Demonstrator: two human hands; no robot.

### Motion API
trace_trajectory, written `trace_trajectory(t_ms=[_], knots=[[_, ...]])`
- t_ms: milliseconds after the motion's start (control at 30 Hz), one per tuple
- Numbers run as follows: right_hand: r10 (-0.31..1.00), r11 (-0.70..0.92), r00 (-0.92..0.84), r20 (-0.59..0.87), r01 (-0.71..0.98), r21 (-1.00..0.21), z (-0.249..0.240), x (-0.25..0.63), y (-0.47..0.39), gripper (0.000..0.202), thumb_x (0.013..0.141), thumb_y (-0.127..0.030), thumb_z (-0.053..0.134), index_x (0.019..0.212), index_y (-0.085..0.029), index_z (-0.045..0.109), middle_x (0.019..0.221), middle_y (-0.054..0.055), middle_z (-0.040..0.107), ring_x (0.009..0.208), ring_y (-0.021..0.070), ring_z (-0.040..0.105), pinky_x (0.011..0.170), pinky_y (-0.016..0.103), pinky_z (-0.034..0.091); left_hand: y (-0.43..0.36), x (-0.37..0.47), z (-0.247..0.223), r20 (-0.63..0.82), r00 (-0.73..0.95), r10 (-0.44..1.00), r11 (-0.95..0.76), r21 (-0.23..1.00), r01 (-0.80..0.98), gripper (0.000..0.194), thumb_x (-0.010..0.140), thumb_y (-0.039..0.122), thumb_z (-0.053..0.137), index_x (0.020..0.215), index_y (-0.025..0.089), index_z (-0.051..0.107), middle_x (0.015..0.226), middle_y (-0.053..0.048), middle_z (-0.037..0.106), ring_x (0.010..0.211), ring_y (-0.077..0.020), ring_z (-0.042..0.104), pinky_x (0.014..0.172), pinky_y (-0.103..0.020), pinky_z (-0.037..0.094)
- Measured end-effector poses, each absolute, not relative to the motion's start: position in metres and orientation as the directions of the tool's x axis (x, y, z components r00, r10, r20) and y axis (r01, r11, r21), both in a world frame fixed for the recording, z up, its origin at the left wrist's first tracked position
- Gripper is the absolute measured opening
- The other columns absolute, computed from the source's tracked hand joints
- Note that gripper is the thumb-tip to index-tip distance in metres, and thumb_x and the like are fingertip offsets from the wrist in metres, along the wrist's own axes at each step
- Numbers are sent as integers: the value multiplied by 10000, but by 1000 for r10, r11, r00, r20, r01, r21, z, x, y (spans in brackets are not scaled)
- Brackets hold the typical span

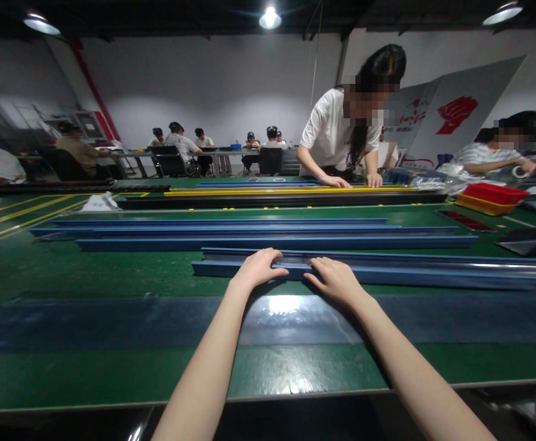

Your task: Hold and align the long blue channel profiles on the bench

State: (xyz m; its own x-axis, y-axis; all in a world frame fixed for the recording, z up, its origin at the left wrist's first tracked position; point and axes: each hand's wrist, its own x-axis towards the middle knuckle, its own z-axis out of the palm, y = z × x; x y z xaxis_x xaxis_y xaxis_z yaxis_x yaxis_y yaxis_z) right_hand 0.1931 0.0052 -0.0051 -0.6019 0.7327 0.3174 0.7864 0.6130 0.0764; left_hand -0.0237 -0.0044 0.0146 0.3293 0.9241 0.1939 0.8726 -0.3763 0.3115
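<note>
A long blue U-shaped channel (410, 275) lies across the green table in front of me. My left hand (259, 268) grips it near its left end, with the fingers over into the groove and the thumb along the near wall. A short way to the right, my right hand (334, 278) holds the same channel, its fingers curled into the groove and its thumb at the near side. My fingertips are partly hidden inside the groove. Between me and the channel, a long clear plastic strip (111, 321) lies flat under my forearms.
More blue channels (272, 243) lie parallel just beyond. Farther off are a yellow strip (249, 192) and dark lengths, where a standing co-worker (341, 135) leans over. Red and yellow bins (492, 197) and a dark red flat object (466, 220) are at right. Other people sit behind.
</note>
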Motion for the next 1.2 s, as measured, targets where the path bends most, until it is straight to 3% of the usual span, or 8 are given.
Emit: trace_trajectory(t_ms=[233, 700, 967, 1200], knots=[[724, 628, -601, 339, 777, 36, -5, 198, 7, 314, 872, -400, 373, 977, -177, 568, 1043, 91, 604, 971, 198, 523, 781, 278, 381, -2, -26, 10, 233, 345, 909, -404, 296, 865, 389, 740, 465, 575, 1033, 209, 572, 1003, -27, 610, 923, -186, 555, 770, -256, 428], [717, 642, -610, 338, 767, 23, -4, 197, 6, 311, 870, -387, 387, 983, -166, 574, 1049, 98, 606, 995, 198, 520, 808, 282, 385, -2, -24, 11, 291, 379, 878, -454, 262, 852, 341, 728, 425, 612, 982, 197, 603, 966, -20, 632, 886, -178, 558, 766, -261, 424], [713, 636, -614, 338, 769, 55, -4, 197, 6, 299, 874, -384, 380, 948, -169, 574, 974, 86, 618, 924, 194, 529, 765, 275, 371, -3, -23, 14, 270, 382, 884, -446, 238, 863, 292, 735, 431, 597, 915, 201, 610, 909, -13, 628, 836, -165, 561, 708, -242, 414], [728, 611, -593, 344, 788, 67, -1, 195, 2, 282, 876, -374, 373, 859, -178, 575, 878, 78, 610, 860, 181, 529, 682, 255, 356, -5, -16, 28, 156, 306, 939, -332, 178, 927, 243, 698, 433, 616, 744, 196, 593, 844, -15, 610, 766, -164, 572, 606, -228, 393]])
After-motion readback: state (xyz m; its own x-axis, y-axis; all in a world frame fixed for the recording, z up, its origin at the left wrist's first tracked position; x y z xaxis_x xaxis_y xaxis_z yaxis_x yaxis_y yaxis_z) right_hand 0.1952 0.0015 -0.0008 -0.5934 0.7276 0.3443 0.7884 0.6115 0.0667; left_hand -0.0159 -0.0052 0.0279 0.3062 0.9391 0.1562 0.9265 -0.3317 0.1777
